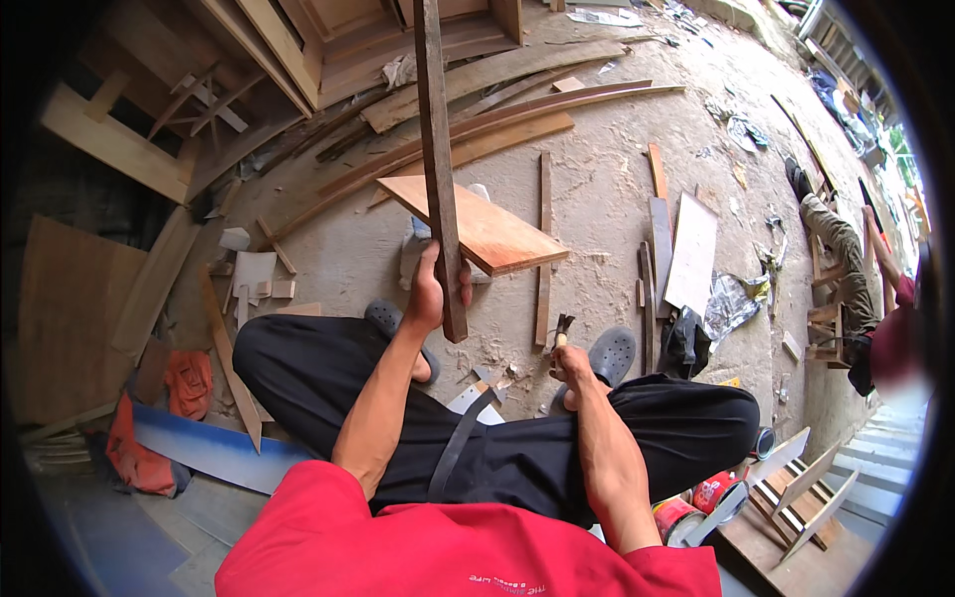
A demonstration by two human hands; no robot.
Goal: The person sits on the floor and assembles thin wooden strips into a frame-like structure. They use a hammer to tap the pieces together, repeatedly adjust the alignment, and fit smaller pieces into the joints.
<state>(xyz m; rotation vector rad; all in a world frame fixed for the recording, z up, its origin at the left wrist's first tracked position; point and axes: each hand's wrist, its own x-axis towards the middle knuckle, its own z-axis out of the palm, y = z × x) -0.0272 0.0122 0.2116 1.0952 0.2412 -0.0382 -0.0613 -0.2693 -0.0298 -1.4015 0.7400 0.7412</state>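
My left hand is wrapped round the lower part of a long dark wooden batten, which stands nearly upright in front of me. Just behind the batten, a reddish plywood piece rests on a pale block partly hidden beneath it. In my right hand, near my right knee, is a hammer gripped by its light handle, its dark head pointing up and away from me. The hammer is apart from the batten and the plywood.
Long planks lie across the floor ahead, below a wooden cabinet. A pale board and narrow strips lie to the right. Paint cans stand by my right side. Another person sits at the far right.
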